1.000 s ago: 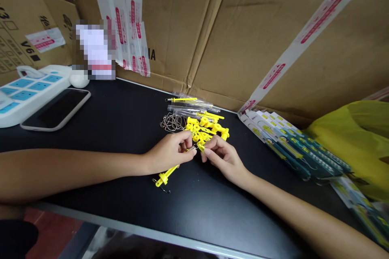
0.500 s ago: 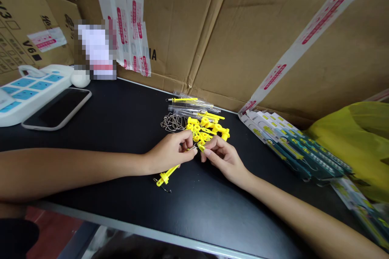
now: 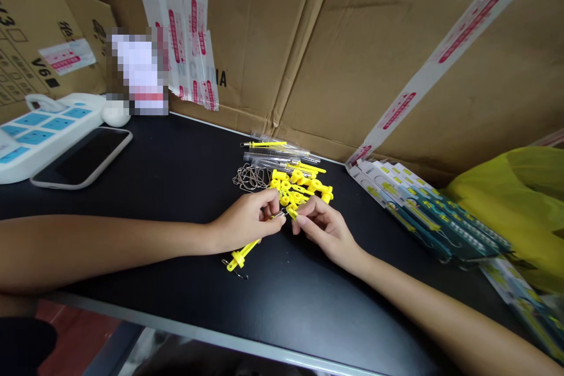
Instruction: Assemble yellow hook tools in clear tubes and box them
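Observation:
My left hand [image 3: 253, 218] is closed around a yellow plastic rod [image 3: 243, 255], which looks like part of a spring scale. Its lower end sticks out beneath the hand, with a collar and a bent wire hook [image 3: 240, 275]. A metal coil with a wire loop [image 3: 282, 212] shows at my left fingertips. Opposite, my right hand [image 3: 328, 232] pinches a small yellow plastic piece [image 3: 291, 211] close against that loop. Whether loop and piece are hooked together cannot be made out. Just behind the fingers lies a pile of yellow plastic parts [image 3: 304, 185].
Wire hooks [image 3: 252, 178] and clear tubes [image 3: 282, 157] lie behind the hands. Packaged cards [image 3: 414, 205] and a yellow bag [image 3: 511, 205] are at the right. A phone [image 3: 83, 158] and power strip [image 3: 48, 129] sit left. Cardboard [image 3: 247, 29] walls the table's back.

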`<state>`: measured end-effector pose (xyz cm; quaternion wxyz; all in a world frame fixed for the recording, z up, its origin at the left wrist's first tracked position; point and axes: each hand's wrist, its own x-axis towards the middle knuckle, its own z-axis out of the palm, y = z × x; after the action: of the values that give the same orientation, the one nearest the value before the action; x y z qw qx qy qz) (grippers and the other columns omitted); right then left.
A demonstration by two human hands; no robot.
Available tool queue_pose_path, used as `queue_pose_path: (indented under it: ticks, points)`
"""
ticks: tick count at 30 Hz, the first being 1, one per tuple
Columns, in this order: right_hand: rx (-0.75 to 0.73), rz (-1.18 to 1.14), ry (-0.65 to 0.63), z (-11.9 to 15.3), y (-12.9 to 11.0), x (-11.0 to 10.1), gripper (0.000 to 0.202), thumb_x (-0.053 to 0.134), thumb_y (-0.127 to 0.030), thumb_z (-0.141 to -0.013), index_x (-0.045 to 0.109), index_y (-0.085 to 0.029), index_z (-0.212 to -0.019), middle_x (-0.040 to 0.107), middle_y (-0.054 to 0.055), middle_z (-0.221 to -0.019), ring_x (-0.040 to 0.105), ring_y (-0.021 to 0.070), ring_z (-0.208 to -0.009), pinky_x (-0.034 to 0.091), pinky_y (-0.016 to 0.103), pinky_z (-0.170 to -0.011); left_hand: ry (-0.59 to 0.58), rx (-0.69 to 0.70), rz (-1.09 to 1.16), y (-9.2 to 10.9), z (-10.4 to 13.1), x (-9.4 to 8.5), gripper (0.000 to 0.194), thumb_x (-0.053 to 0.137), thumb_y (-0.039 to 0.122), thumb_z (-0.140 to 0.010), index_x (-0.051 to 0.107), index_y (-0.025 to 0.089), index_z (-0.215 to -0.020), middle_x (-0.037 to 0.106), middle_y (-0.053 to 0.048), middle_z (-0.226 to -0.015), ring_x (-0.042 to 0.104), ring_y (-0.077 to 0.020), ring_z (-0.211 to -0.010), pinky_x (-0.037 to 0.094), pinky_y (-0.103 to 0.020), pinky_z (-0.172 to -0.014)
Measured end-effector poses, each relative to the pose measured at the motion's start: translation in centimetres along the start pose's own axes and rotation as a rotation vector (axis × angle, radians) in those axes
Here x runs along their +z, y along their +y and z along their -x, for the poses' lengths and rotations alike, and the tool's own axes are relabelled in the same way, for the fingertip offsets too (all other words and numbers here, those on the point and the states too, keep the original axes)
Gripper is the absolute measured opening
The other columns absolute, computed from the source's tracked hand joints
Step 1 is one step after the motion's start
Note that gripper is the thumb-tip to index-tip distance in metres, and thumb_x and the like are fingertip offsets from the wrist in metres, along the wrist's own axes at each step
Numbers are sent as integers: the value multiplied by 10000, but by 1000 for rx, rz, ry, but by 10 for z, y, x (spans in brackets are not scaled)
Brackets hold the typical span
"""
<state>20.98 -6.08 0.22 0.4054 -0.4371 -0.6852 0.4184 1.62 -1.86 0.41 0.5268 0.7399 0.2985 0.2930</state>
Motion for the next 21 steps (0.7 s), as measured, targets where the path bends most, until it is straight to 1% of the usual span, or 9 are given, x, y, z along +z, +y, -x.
queue_pose_path:
  ticks: [10,18,21]
  points:
    - [-6,19,14,-1,0,0,189,548,-336,-885,472,-195,-785,592,-1,-672,499,94,-569,376,223,-503,-16,-39,97,-2,1,1,175,536,288,-816,396,198,-761,411,73,-659,436,-54,-480,396,-161,-375]
    - [-47,55,9,0,1,0,153,556,-307,-882,499,-192,-800,623,23,-722,570,131,-662,453,269,-627,0,-6,49,1,1,0,158,534,255,-812,413,185,-737,435,73,-641,431,-49,-498,360,-175,-455]
    - [-83,110,15,2,2,0,126,556,-288,-881,512,-196,-808,613,27,-751,577,139,-678,461,275,-633,0,0,28,3,1,0,160,531,251,-811,411,185,-728,422,74,-631,423,-54,-507,352,-181,-470]
